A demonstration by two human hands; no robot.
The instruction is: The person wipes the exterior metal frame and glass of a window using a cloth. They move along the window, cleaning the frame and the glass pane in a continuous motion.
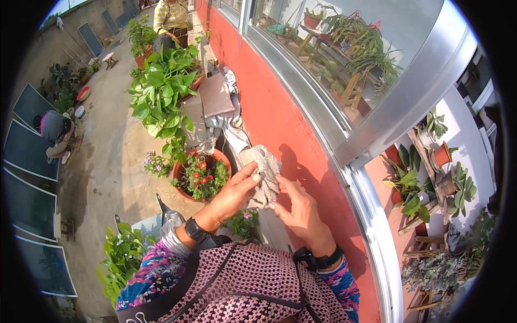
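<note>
A crumpled grey cloth is held between my two hands, in front of the red wall. My left hand pinches its left side, the thumb and fingers on the fabric. My right hand touches its right and lower edge with thumb and fingertips. Below the cloth and to its left stands a terracotta pot of red flowers. An aluminium window frame runs along the wall to the right, its glass showing potted plants behind. Both wrists wear black bands.
A large leafy potted plant stands up ahead, beside a flat board and bundled fabric. One person stands at the top; another crouches at the left near leaning framed screens. A leafy plant is at lower left.
</note>
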